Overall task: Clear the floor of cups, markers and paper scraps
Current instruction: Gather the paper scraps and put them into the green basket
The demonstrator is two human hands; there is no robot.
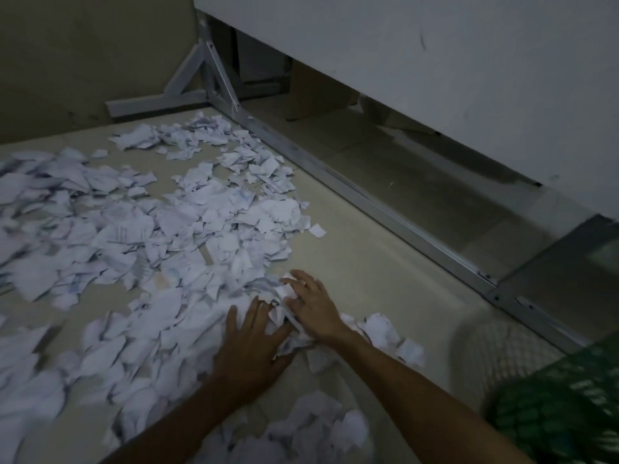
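Note:
Torn white paper scraps (140, 236) cover much of the pale floor, from the far left to the middle. My left hand (249, 346) lies flat on the scraps with fingers spread. My right hand (313, 306) rests beside it, fingers stretched over a small bunch of crumpled scraps (281, 316) pressed between the two hands. More scraps (315, 426) lie near my forearms at the bottom. No cups or markers show in this view.
A grey metal frame (335, 182) runs diagonally along the floor under a white board (435, 78) at the right. A green mesh basket (562, 406) stands at the bottom right. Bare floor (368, 262) lies between scraps and frame.

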